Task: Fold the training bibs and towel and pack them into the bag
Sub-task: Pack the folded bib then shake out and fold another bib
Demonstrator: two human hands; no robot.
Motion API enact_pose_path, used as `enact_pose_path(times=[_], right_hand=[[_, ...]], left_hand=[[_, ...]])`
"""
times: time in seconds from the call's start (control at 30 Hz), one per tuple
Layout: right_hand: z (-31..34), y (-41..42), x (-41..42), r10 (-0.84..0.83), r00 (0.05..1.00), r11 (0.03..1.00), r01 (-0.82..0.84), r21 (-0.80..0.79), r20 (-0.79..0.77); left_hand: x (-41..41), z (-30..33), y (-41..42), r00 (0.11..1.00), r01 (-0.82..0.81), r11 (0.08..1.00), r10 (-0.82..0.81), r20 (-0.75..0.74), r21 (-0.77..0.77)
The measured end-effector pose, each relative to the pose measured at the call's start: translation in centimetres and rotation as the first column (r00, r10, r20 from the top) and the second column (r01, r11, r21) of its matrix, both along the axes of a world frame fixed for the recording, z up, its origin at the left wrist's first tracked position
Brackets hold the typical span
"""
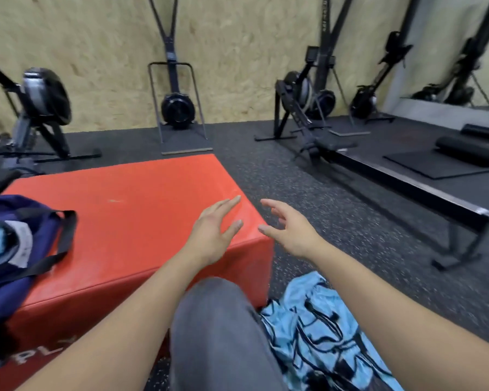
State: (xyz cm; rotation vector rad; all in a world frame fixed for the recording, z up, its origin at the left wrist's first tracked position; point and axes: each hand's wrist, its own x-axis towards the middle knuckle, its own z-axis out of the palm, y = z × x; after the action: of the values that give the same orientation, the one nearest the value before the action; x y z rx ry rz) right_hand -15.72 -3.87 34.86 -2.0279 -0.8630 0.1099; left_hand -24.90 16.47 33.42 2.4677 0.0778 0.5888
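Glossy red vinyl box [141, 210], speckled rubber floor [308, 193], chipboard wall [237, 38]

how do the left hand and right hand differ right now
The left hand has straight fingers and is over the red box; the right hand has loosely curled fingers and is past the box's corner, over the floor. Both are empty, stretched forward.

Even, moderately dim indoor light, soft shadows only. Faint sheen on red box [141, 210] top. Overall motion blur, smeared worst toward the frame edges. Wide-angle bending at edges.
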Motion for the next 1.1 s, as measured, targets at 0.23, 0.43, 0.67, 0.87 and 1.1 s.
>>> enact_pose_path(times=[0.23,0.43,0.67,0.87,1.1], right_hand=[[-7.3,-10.1,2.3,-0.134,0.983,0.989,0.125,-0.072,-0.124],[-15.4,-14.4,3.6,-0.225,0.944,0.965,0.182,-0.188,-0.24],[-24.5,-12.5,4.8,-0.221,0.891,0.948,0.101,-0.302,-0.396],[-31.6,-8.0,5.2,-0.182,0.86,0.931,-0.006,-0.365,-0.477],[-38.3,-3.6,5.7,-0.159,0.802,0.906,-0.113,-0.408,-0.576]], left_hand=[[4.0,-6.2,-8.4,0.981,0.146,0.989,-0.147,-0.13,-0.015],[5.7,-13.4,-10.4,0.937,0.162,0.986,-0.163,-0.31,-0.026],[7.8,-18.4,-8.3,0.894,0.102,0.994,-0.113,-0.433,-0.049],[8.8,-22.8,-6.2,0.847,0.067,0.994,-0.1,-0.522,-0.083],[10.3,-26.6,-4.7,0.798,0.006,0.989,-0.095,-0.595,-0.151]])
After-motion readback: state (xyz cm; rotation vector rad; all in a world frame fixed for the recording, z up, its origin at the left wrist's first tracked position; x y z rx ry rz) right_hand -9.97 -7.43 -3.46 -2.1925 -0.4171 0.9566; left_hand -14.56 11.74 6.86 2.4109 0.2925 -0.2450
